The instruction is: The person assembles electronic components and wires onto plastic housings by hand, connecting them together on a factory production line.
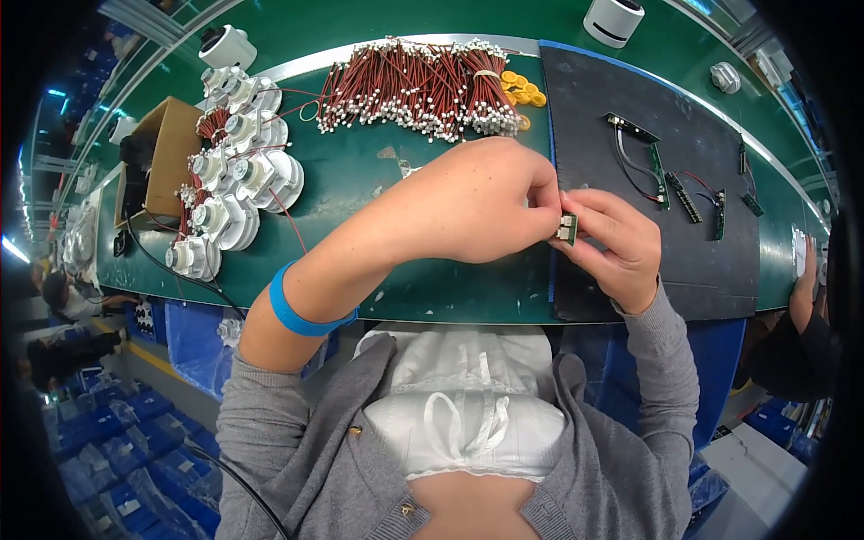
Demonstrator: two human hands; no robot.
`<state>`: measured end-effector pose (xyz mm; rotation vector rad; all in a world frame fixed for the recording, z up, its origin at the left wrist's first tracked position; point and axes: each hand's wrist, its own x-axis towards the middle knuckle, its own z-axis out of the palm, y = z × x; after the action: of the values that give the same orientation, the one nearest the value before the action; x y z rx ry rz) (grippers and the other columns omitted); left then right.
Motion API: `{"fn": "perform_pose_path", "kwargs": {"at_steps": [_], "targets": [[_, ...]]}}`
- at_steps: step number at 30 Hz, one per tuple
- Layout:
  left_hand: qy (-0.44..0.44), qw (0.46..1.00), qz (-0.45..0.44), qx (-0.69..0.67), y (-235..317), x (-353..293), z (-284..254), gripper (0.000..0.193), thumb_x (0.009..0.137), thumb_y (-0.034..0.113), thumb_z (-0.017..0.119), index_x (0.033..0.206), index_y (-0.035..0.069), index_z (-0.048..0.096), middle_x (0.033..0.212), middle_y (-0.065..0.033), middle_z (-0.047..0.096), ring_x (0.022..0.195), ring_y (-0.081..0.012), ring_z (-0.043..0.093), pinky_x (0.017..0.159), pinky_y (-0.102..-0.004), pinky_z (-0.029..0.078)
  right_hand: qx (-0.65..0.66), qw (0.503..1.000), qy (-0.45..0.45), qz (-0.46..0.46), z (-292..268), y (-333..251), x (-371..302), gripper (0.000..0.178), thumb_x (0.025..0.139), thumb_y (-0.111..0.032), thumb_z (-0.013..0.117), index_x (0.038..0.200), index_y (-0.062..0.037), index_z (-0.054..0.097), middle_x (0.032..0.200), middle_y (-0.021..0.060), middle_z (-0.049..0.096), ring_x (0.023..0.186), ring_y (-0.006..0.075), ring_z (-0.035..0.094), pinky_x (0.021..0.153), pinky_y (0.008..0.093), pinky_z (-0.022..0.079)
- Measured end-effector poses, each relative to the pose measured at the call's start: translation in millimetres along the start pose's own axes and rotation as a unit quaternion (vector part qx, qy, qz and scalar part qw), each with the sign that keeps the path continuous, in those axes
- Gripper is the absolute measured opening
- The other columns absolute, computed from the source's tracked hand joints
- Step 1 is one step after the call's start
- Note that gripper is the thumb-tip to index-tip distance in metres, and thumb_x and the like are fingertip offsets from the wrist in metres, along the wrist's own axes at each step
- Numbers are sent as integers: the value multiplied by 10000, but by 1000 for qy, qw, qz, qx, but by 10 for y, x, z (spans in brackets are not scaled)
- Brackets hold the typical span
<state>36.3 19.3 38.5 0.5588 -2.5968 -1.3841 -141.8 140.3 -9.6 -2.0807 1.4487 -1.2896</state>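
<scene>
A small green circuit board (565, 230) with white connectors is pinched between the thumb and fingers of my right hand (623, 245), above the left edge of a black mat (594, 279). My left hand (499, 198) reaches across from the left, its fingers closed at the board's upper end. Whatever those fingertips grip is hidden behind the hand. A blue band (297, 310) circles my left wrist. On the mat to the right lie several green circuit boards (660, 175), some joined by thin wires.
A large bundle of red-and-black wires (405, 90) with white plugs lies at the back, beside yellow round pieces (522, 88). White round parts (243, 171) stand piled left of my forearm, near a cardboard box (171, 148). Another person's arm (804, 292) shows at far right.
</scene>
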Motion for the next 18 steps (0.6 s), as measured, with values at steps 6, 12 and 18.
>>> {"fn": "perform_pose_path", "kwargs": {"at_steps": [6,12,18], "targets": [[9,999,-8,44,36,31,36,186,777,180,645,819,0,659,808,-148,630,818,-292,601,721,-367,471,-50,998,-19,-22,-13,34,-6,378,683,-14,764,1046,1,659,978,133,670,781,218,676,663,279,545],[71,991,41,108,29,-30,99,150,785,160,641,827,17,664,811,-134,636,850,-290,600,749,-383,468,-60,998,-18,-19,-55,14,17,367,694,-16,758,1046,7,654,977,130,668,783,211,673,668,277,545],[134,972,115,157,-140,-316,-185,285,754,141,683,1019,45,642,976,-135,629,980,-306,570,862,-390,437,-29,999,-5,37,-193,-55,74,368,733,-2,730,1093,-7,649,995,111,654,770,147,657,659,243,545]]}}
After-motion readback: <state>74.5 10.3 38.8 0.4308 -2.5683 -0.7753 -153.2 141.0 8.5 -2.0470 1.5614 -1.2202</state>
